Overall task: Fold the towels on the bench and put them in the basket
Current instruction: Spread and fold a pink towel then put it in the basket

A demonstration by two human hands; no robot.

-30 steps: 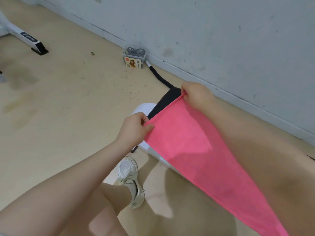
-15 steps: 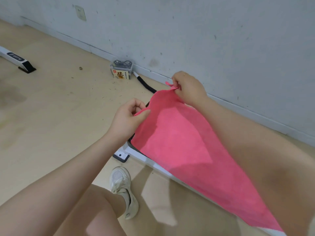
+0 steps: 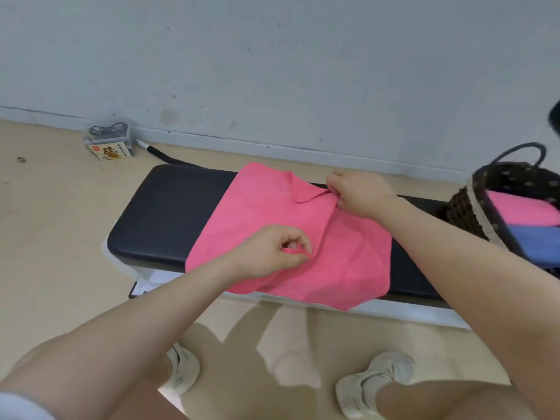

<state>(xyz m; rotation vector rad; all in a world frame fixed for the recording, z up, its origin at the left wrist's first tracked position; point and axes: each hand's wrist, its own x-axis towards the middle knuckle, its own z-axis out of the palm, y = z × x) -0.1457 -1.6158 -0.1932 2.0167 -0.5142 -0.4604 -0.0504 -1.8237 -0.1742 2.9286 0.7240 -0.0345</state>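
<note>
1. Pink towel (image 3: pixel 272 225) lies across the black bench (image 3: pixel 163 213) — spread flat, apparently for folding.
2. Left hand (image 3: pixel 269 256) pinches a near corner; right hand (image 3: pixel 357 192) pinches the far, turned-over corner.
3. Wicker basket (image 3: pixel 466 207) alongside holds folded towels.

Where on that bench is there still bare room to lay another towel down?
The bench's left end, from its rounded edge to the pink towel, is bare padding. A narrow dark strip shows between the towel and the basket. The middle is crowded: the towel lies there with both hands pinching it.
</note>
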